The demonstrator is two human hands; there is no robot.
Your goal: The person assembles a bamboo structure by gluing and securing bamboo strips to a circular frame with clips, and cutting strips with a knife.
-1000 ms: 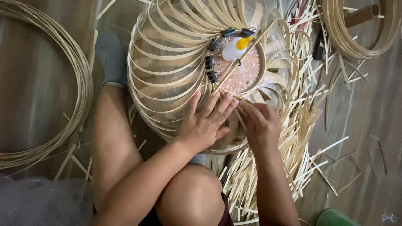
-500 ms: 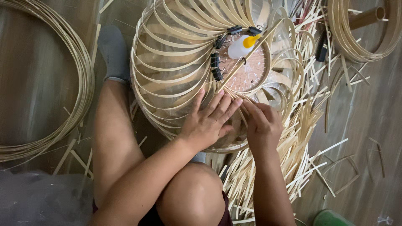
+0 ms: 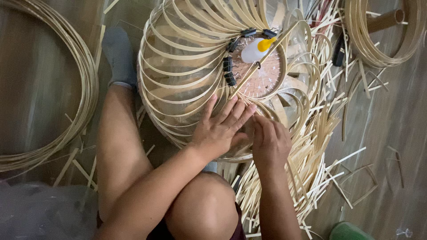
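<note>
Where the floor ran off to the far left, a big coil of bamboo strip (image 3: 66, 102) was laid flat, w/ loose offcuts near its lower edge. Next to it, a grey-socked foot (image 3: 119, 55) was set on the boards, the bare leg drawn back toward the camera. At centre, a round bamboo lampshade frame (image 3: 187, 66) was seen, built of curved strips fanned around an inner ring; black binder clips (image 3: 229, 71) were clamped along that ring, and a white glue bottle w/ yellow cap (image 3: 255, 49) was lying inside it. The left hand (image 3: 220, 129) was pressed open on the frame's near rim, fingers spread flat, nothing gripped. Just beside it, touching, the right hand (image 3: 269, 142) was curled at the same rim; its fingertips were hidden, so whether a strip was pinched couldn't be told. Beneath and to the right, a heap of cut bamboo strips (image 3: 311, 151) was scattered. At top right, another coil of strip (image 3: 378, 40) was lying.
</note>
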